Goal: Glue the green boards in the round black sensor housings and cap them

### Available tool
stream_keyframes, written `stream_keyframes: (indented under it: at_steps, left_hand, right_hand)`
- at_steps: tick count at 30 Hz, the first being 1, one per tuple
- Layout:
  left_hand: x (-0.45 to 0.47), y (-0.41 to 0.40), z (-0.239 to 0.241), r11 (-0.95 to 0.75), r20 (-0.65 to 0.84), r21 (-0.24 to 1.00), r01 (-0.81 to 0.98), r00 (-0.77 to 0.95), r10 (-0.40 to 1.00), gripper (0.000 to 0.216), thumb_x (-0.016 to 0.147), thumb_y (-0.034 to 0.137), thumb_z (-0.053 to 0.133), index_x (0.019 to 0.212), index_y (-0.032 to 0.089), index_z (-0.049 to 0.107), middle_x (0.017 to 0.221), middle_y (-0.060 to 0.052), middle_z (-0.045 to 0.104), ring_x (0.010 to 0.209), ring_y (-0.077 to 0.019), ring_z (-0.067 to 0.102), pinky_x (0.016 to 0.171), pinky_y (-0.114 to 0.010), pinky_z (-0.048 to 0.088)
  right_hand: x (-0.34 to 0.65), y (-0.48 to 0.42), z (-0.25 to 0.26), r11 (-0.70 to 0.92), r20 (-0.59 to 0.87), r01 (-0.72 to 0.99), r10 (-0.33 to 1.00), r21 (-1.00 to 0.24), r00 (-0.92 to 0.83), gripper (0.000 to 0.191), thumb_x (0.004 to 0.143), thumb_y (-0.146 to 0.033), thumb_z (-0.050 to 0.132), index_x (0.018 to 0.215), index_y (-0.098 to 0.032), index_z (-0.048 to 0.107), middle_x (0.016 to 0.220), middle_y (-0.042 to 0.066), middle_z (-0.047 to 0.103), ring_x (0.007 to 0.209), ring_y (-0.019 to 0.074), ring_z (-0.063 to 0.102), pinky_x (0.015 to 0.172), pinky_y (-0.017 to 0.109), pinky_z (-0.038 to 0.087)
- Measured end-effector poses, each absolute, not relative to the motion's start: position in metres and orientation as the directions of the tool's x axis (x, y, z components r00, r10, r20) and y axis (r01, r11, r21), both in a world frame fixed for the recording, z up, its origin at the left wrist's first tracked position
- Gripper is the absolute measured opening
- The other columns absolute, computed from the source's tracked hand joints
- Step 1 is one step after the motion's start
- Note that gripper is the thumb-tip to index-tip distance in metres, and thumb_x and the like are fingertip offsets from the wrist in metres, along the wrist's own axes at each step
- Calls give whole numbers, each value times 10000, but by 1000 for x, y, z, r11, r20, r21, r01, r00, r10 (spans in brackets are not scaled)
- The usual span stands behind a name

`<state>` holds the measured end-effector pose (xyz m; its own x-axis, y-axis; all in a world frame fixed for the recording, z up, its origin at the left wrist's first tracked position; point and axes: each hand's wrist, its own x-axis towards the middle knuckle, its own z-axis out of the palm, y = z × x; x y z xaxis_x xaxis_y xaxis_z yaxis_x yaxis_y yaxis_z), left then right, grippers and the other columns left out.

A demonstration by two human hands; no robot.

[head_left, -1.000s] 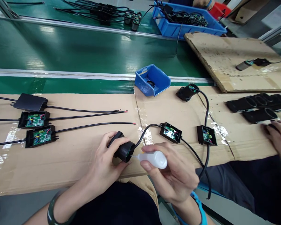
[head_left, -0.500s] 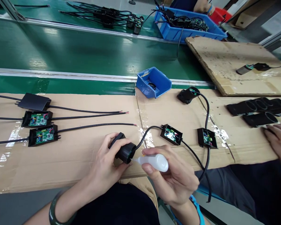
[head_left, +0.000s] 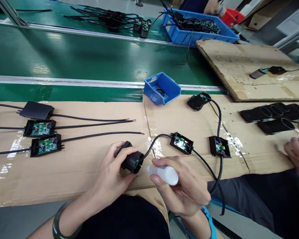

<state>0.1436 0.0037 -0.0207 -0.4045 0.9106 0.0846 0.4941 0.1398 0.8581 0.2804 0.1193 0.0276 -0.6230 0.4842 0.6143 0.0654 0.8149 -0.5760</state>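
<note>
Down near the front edge of the brown cardboard sheet (head_left: 77, 172), the left hand (head_left: 109, 177) curls its fingers around a black round plastic housing (head_left: 132, 161), hiding its rear half. The right hand (head_left: 188, 192) pinches a white plastic squeeze bottle (head_left: 165, 175), nozzle at the housing's open mouth; whether the tip touches inside is too small to tell. A co-worker's hand (head_left: 297, 154) is cut off at the right edge.

No text can be read anywhere. The small blue plastic bin (head_left: 173, 89) at the upper centre carries a pale sticker (head_left: 153, 79) on its rim, its print too blurred to read.
</note>
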Motion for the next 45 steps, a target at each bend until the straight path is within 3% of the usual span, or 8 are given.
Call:
stream_keyframes:
  at_steps: [19,25,27,30,32,35,40,45]
  left_hand:
    - [146,2,-19,163,64,858,487,-416,907,685,718,5,711,1280,349,523,1299,-25,442,1222,-176,507,1020,-284,450]
    - [147,4,-20,163,47,892,421,-446,894,600,722,60,764,1217,329,559,1242,-23,486,1216,-200,497,999,-300,438]
    - [147,7,-20,157,6,939,307,-469,883,559,697,109,813,1162,302,571,1184,-18,530,1165,-210,519,972,-313,441]
    - [146,11,-20,142,-147,989,-46,-451,880,547,649,167,867,1095,245,559,1105,-17,584,1034,-194,571,902,-300,456]
    - [147,14,-19,145,-267,930,-337,-352,897,563,635,193,883,1083,214,542,1071,-25,610,988,-181,588,867,-277,460]
    - [151,16,-20,154,-354,775,-613,-219,909,610,589,227,918,1064,184,538,1010,-25,627,933,-153,581,804,-227,448]
    - [157,18,-22,158,-367,660,-735,-132,921,612,553,220,942,1011,167,540,944,-9,621,839,-112,550,716,-191,412]
    - [158,17,-23,131,-342,648,-750,-132,930,574,595,182,928,1025,170,548,914,6,617,806,-94,547,686,-178,400]
  right_hand:
    - [285,123,26,853,651,81,451,-516,-611,129,863,-150,664,970,-88,630,814,67,679,721,113,630,585,200,507]
    - [290,118,24,751,594,14,533,-660,-602,140,866,-184,654,991,-121,641,785,51,663,677,133,611,542,233,495]
    - [293,115,21,647,543,-1,639,-762,-544,154,884,-230,648,1008,-140,655,810,61,661,712,160,623,552,258,511]
    - [292,113,18,442,458,-134,804,-887,-380,152,928,-273,612,1018,-169,676,828,66,632,730,167,631,470,224,491]
    - [287,113,17,363,420,-233,861,-902,-287,159,942,-297,598,994,-172,680,833,65,600,688,150,627,391,182,439]
    - [278,113,14,410,457,-223,857,-885,-239,170,933,-314,610,973,-159,667,838,76,584,656,153,622,373,183,426]
    - [278,111,3,645,623,-50,712,-763,-325,185,897,-299,641,1023,-165,658,828,84,642,739,208,638,558,314,544]
    - [279,110,6,724,665,-36,610,-688,-431,196,893,-235,620,1061,-137,636,838,85,675,731,198,644,575,310,545]
